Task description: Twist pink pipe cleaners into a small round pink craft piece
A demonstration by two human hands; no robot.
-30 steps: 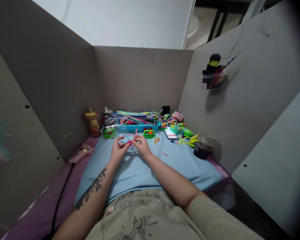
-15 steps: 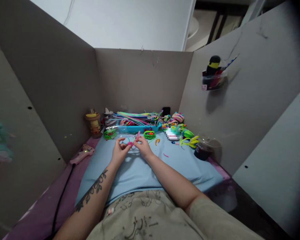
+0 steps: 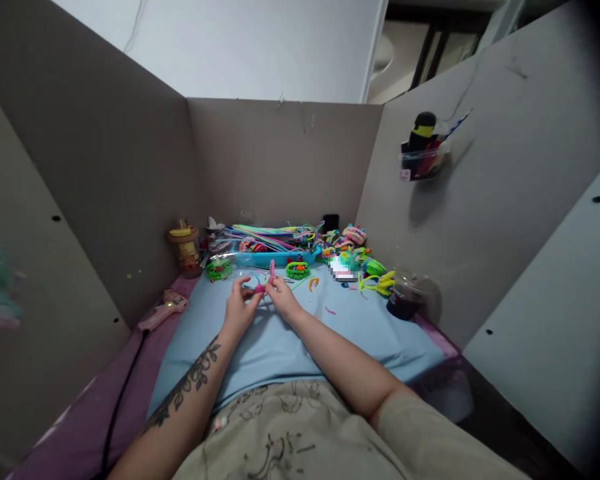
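The left hand and right hand each have their grip pinched on a pink pipe cleaner above the tabletop, toward its far edge, near a blue tray.

Between the left hand and the right hand, I'm seeing a pink strip showing a fuzzy, matt nap. Beneath both, a blue cloth is lying wrinkled and dull. Beyond them, a smooth tray is looking like plastic, its stems appearing fluffy. Left of the left hand, a tool is showing smooth pink plastic; right of the right hand, a cup is glinting, glossy.
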